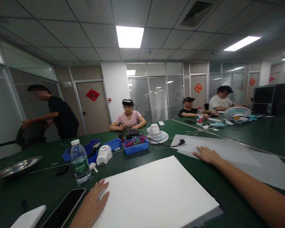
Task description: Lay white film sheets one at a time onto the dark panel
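Note:
In front of me lies a large stack of white paper (156, 193), with a greyer translucent sheet showing under its near right corner. My left hand (94, 202) rests on the left edge of the stack, fingers stretched out and thumb apart. Off to the right, my right hand (207, 155) lies flat with fingers spread on thin translucent sheets (247, 158). The black plug (181, 142) of a cable lies on the far left part of those sheets, beyond my right hand. A dark phone (63, 209) is just left of my left hand.
A water bottle (80, 163) stands beyond the phone. Farther off are a white fan part (104, 154), blue bins (136, 148) with wires, and a white fan (158, 134). A metal dish (18, 167) is far left. A person (128, 118) sits opposite; other people are nearby.

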`<state>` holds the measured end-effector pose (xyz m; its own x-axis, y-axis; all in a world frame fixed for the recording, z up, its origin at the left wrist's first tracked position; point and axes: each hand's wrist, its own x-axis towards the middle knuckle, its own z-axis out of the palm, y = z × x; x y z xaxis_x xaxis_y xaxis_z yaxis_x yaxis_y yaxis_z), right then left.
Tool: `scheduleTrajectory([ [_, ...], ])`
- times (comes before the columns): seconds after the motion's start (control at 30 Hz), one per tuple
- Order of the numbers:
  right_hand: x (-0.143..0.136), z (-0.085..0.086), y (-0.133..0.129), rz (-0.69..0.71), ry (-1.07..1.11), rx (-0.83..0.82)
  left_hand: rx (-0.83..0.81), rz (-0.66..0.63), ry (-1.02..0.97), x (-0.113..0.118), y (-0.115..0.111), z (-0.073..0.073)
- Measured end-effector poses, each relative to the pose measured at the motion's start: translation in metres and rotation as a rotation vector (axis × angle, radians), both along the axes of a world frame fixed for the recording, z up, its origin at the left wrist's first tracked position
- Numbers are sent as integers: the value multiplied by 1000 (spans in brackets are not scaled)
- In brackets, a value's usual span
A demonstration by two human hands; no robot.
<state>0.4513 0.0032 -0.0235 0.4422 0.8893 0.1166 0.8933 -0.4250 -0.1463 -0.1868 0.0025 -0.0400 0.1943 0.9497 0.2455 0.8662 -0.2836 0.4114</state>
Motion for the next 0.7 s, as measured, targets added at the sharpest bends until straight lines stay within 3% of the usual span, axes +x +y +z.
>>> scheduleTrajectory([
  [0.13,25,-7,3,-171,14,-36,-39,13,36,4,-4,5],
  [0.27,38,-8,0,-233,19,-35,-35,10,33,5,-7,6],
  [0.5,34,-8,-5,-211,-44,-8,-42,21,38,7,-8,8],
  [0.7,4,0,-3,-36,-152,42,-54,7,46,7,-11,10],
])
